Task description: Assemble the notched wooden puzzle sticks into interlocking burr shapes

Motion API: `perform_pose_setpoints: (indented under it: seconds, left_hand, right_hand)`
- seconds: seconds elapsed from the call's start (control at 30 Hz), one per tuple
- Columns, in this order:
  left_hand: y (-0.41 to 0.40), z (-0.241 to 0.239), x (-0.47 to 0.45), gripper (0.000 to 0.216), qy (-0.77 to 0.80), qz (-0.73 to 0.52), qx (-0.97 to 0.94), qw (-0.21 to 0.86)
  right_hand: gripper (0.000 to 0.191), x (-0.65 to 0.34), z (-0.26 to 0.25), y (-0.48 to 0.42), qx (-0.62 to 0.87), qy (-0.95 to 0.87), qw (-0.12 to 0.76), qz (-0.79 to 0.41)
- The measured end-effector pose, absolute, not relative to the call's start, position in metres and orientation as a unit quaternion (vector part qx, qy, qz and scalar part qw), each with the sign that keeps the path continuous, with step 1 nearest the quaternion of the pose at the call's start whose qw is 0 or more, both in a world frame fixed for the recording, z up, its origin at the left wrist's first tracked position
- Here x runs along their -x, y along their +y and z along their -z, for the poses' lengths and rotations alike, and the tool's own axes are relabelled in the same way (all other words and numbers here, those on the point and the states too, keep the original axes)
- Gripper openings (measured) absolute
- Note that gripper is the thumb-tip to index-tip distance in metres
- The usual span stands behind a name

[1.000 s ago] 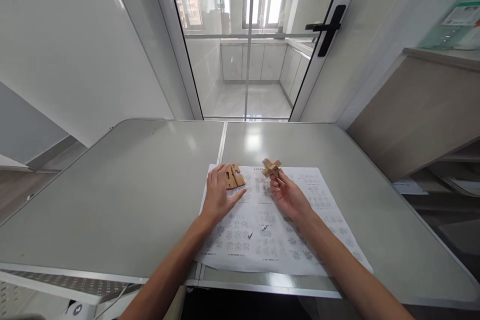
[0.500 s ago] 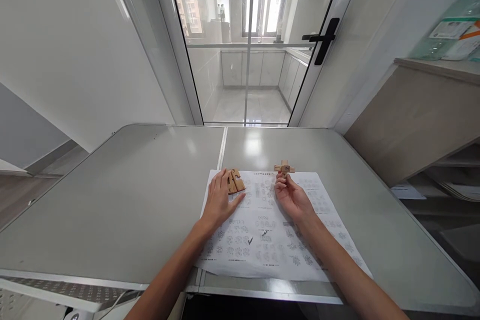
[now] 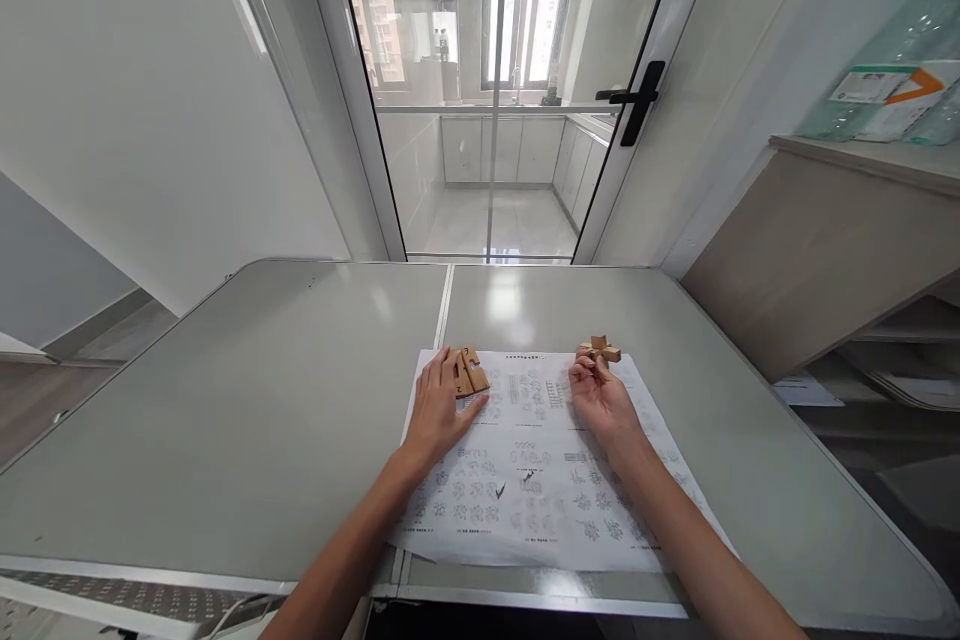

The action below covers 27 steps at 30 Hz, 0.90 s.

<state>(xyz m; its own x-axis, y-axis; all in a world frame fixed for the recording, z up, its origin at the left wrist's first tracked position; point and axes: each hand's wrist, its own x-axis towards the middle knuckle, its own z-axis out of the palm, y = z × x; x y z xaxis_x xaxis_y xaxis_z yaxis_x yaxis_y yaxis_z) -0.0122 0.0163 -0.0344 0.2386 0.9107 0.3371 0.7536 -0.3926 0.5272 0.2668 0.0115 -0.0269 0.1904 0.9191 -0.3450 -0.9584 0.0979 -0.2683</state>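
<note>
A printed sheet of puzzle diagrams (image 3: 540, 480) lies on the grey table (image 3: 225, 420). My left hand (image 3: 439, 410) rests flat on the sheet's upper left, fingertips touching loose flat wooden puzzle pieces (image 3: 469, 370). My right hand (image 3: 600, 395) pinches a small cross-shaped wooden puzzle assembly (image 3: 598, 351) at the sheet's upper right corner, close over the table.
The table is two joined grey panels with a seam (image 3: 442, 305) down the middle. A glass sliding door (image 3: 491, 90) with a black handle (image 3: 634, 100) stands behind. A wooden cabinet with shelves (image 3: 847, 250) flanks the right side; a box (image 3: 885, 90) sits on top.
My right hand has carried the cross-shaped assembly rightward to the sheet's upper right corner and lowered it. My left hand stays on the loose pieces. The view has tilted slightly.
</note>
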Motion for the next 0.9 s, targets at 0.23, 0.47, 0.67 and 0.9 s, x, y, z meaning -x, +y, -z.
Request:
perform_pose_setpoints:
  seconds: [0.23,0.47,0.67,0.9]
  left_hand:
    - [0.019,0.032,0.015,0.073,0.542,-0.314,-0.769,0.126]
    - [0.023,0.033,0.019,0.078,0.557,-0.31,-0.76,0.127]
    - [0.025,0.033,0.021,0.078,0.558,-0.313,-0.759,0.121]
    - [0.022,0.028,0.023,0.075,0.525,-0.299,-0.785,0.136]
  right_hand:
    - [0.034,-0.272,0.026,0.013,0.224,0.048,0.75,-0.62]
    - [0.034,-0.27,0.029,0.013,0.227,0.047,0.745,-0.626]
    - [0.02,-0.258,0.027,0.01,0.229,0.036,0.727,-0.647]
    - [0.018,-0.241,0.019,0.001,0.254,-0.083,0.671,-0.691]
